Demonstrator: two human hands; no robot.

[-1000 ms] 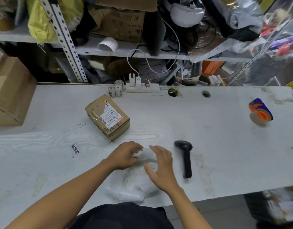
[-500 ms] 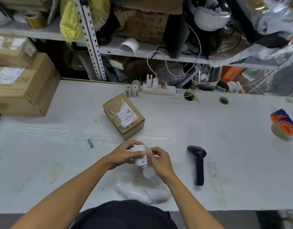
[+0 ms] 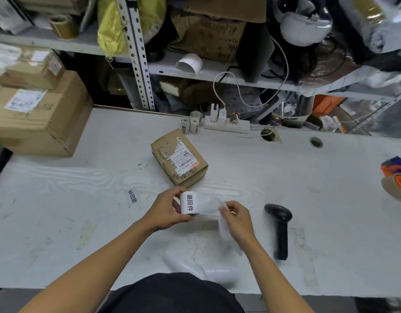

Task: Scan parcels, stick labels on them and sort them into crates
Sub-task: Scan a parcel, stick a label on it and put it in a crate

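Note:
My left hand (image 3: 164,211) grips a white label roll (image 3: 190,203) with black printed characters, lifted a little above the white table (image 3: 82,177). My right hand (image 3: 236,219) pinches the loose backing strip (image 3: 224,229) pulled out from the roll to the right; the strip trails down toward the table's front edge. A small cardboard parcel (image 3: 179,158) with a barcode label lies just beyond my hands. A black handheld scanner (image 3: 279,229) lies on the table right of my right hand.
Large cardboard boxes (image 3: 37,116) are stacked at the table's left. A tape dispenser (image 3: 396,177) sits at the right edge. Small label rolls (image 3: 190,124) and a power strip (image 3: 226,125) stand at the back under cluttered shelves. Curled backing paper (image 3: 201,267) lies by the front edge.
Both hands lifted the label roll off the table. The right hand has drawn the backing strip out to the right, baring the printed label on the roll.

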